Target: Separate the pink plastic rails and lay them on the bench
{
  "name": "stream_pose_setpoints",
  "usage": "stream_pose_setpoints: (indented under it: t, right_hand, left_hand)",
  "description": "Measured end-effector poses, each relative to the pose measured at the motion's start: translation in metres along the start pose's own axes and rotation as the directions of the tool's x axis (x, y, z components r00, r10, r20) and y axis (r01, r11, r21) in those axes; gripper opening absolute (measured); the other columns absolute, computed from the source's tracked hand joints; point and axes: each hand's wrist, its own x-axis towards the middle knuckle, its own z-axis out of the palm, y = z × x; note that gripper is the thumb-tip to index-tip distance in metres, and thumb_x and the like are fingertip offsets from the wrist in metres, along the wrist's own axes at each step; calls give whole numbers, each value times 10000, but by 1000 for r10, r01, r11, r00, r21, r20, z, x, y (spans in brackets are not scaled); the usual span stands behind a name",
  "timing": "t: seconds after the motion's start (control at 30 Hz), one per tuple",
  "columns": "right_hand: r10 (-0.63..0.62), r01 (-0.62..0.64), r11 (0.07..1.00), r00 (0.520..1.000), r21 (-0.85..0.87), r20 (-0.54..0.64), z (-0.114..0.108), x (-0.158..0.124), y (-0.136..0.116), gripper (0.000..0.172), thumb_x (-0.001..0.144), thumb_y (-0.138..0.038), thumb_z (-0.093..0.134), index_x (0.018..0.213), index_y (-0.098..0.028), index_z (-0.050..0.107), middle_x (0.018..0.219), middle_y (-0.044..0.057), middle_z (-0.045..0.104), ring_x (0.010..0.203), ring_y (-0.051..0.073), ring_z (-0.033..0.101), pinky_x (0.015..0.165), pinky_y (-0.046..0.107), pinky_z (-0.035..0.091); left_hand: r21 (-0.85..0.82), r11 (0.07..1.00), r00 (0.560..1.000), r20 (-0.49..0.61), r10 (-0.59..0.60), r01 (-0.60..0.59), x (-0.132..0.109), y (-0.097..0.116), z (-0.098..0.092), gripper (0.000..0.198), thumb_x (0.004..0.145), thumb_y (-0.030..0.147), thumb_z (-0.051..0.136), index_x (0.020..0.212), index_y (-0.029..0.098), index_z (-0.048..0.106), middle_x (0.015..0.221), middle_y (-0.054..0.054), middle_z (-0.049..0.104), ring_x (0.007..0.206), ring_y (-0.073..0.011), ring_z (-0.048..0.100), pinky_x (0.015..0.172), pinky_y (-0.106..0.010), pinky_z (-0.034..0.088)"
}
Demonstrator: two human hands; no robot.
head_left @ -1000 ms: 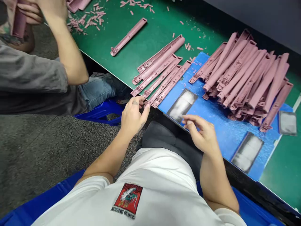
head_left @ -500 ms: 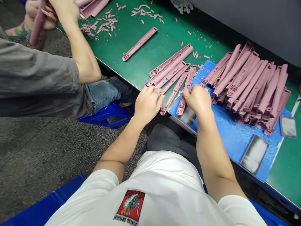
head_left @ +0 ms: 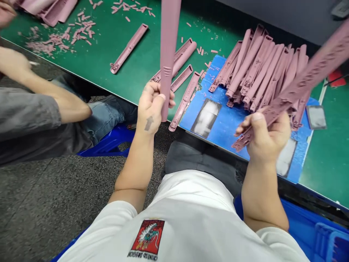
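Observation:
Upright in my left hand (head_left: 149,109) is a long pink plastic shell (head_left: 168,47), its smooth rounded outside toward me, fingers closed round the lower end. My right hand (head_left: 268,136) grips another pink plastic shell (head_left: 302,80), tilted up to the right with its ribbed, hollow inside showing. Behind and below my left hand a few loose shells lie on the green table, one shell (head_left: 185,100) close to the table's front edge. A large pile of shells (head_left: 261,69) rests on the blue sheet, partly hidden behind the right-hand shell.
The blue sheet (head_left: 188,116) bears a dark-framed pad (head_left: 206,117) and others. Pink scraps (head_left: 83,29) litter the green table (head_left: 103,43), where one shell (head_left: 129,49) lies alone. At left sits a co-worker, with a bare forearm (head_left: 40,76) and grey sleeve. A blue crate (head_left: 321,233) stands lower right.
Both hands have lifted a pink shell each off the table. My right hand has moved right, over the blue sheet, uncovering the pad there. The view has shifted right.

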Motion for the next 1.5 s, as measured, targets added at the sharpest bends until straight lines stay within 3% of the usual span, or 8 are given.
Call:
stream_pose_setpoints:
  t: [0.17, 0.37, 0.47, 0.8, 1.03, 1.13, 1.33, 1.5]
  right_hand:
    - [190, -167, 979, 953, -115, 237, 1, -11, -8, 380, 1119, -682, 678, 1259, -332, 629, 712, -46, 614, 471, 189, 533, 506, 351, 459]
    - [304, 369, 848, 253, -382, 919, 39, -32, -29, 258, 1263, -362, 508, 1295, -236, 731, 1000, 71, 850, 907, 253, 820, 783, 332, 485]
    - [446, 546, 709, 145, -447, 883, 52, -27, -31, 319, 1274, -329, 462, 1307, -194, 749, 1122, 158, 884, 1018, 306, 859, 782, 350, 468]
    - [433, 639, 642, 153, -423, 888, 90, -19, -57, 391, 1275, -363, 419, 1369, -185, 753, 1205, 203, 881, 1092, 362, 868, 823, 389, 531]
    - [424, 607, 593, 324, -529, 846, 122, -14, -64, 448, 1239, -300, 359, 1439, -123, 718, 1254, 283, 861, 1165, 435, 862, 843, 438, 561]
    - [307, 463, 754, 378, -466, 873, 88, -18, -47, 335, 1190, -349, 513, 1377, -195, 744, 1099, 156, 880, 1007, 344, 850, 839, 397, 554]
    - [-16, 73, 977, 962, -203, 271, -32, -20, -9, 265, 999, -547, 721, 916, -328, 597, 664, -15, 605, 541, 221, 562, 592, 391, 478]
    - [-42, 58, 996, 976, 67, -213, -108, -14, -4, 530, 1019, -762, 635, 839, -343, 365, 597, -86, 191, 429, 165, 173, 413, 346, 247]
  left_hand:
    - [-277, 961, 998, -64, 7, -25, -19, 17, 28, 500, 988, 694, 881, 1179, 279, 678, 696, 39, 543, 566, -150, 416, 553, -330, 361]
    - [-163, 971, 943, -310, 116, -173, -46, 57, -17, 389, 989, 592, 892, 1058, 253, 714, 606, 79, 421, 468, -111, 360, 511, -310, 312]
    - [-82, 976, 906, -396, 152, -199, -65, 64, -45, 304, 988, 531, 852, 1015, 255, 726, 605, 76, 436, 461, -103, 378, 504, -287, 338]
    - [-130, 987, 908, -418, 34, -96, -77, 56, -48, 571, 815, 712, 1041, 922, 281, 683, 540, 66, 422, 429, -107, 348, 470, -279, 339]
    - [-81, 993, 912, -408, 42, -82, -79, 59, -45, 700, 859, 809, 969, 851, 264, 529, 525, 77, 365, 414, -104, 341, 476, -284, 324]
    - [-142, 986, 942, -335, 32, -84, -80, 61, -33, 703, 897, 713, 977, 774, 249, 462, 536, 63, 351, 434, -100, 322, 474, -276, 320]
    - [-370, 925, 989, -141, 36, -86, -57, 70, 38, 710, 968, 717, 914, 741, 252, 427, 549, 71, 226, 426, -111, 212, 436, -285, 267]
    - [-485, 874, 996, 68, 55, -16, -37, 54, 109, 642, 1010, 632, 937, 722, 247, 511, 605, 49, 282, 465, -120, 302, 478, -309, 297]
